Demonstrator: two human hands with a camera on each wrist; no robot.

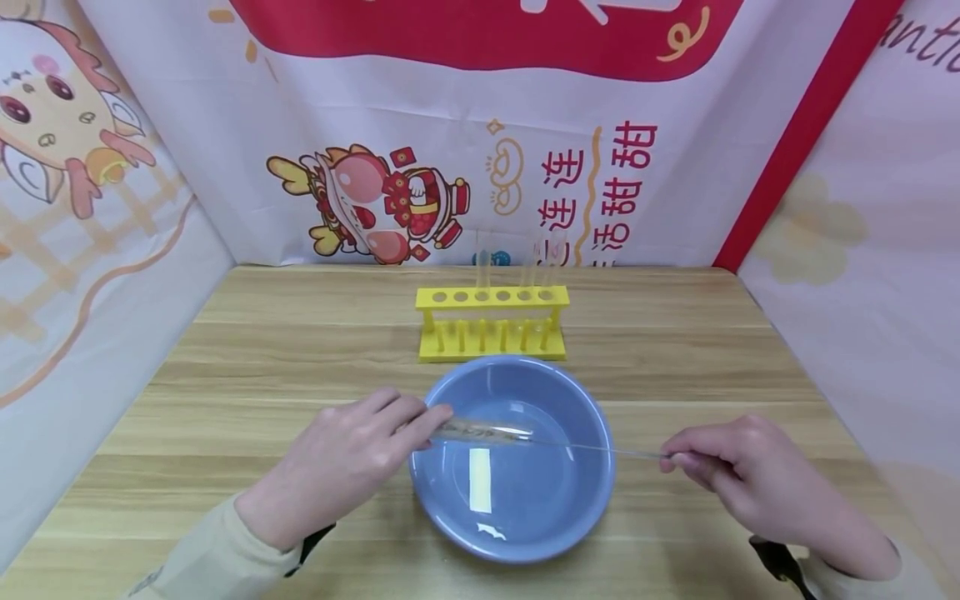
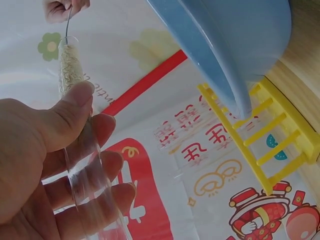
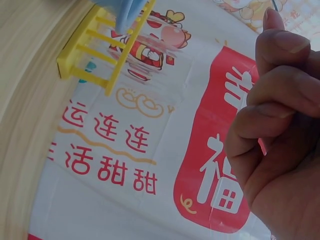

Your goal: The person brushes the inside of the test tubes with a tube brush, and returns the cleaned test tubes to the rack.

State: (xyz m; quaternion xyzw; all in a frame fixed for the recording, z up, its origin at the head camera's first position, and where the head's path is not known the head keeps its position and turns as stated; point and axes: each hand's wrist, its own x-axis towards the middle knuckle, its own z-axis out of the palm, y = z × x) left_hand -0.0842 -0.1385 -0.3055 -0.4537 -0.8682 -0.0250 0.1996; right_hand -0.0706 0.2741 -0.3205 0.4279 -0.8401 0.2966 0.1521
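A clear test tube lies across the fingers of my left hand, the thumb pressing on it. Pale brush bristles fill the tube near its mouth. The tube is held over the blue basin, its mouth pointing right. From the mouth a thin wire handle runs to my right hand, which pinches its end between thumb and fingers. In the right wrist view that hand has curled fingers, and only a bit of wire shows above them.
Behind the basin stands a yellow rack with several clear tubes in its right part. The basin holds what looks like clear water. A printed cloth hangs behind the wooden table, with more cloth at both sides.
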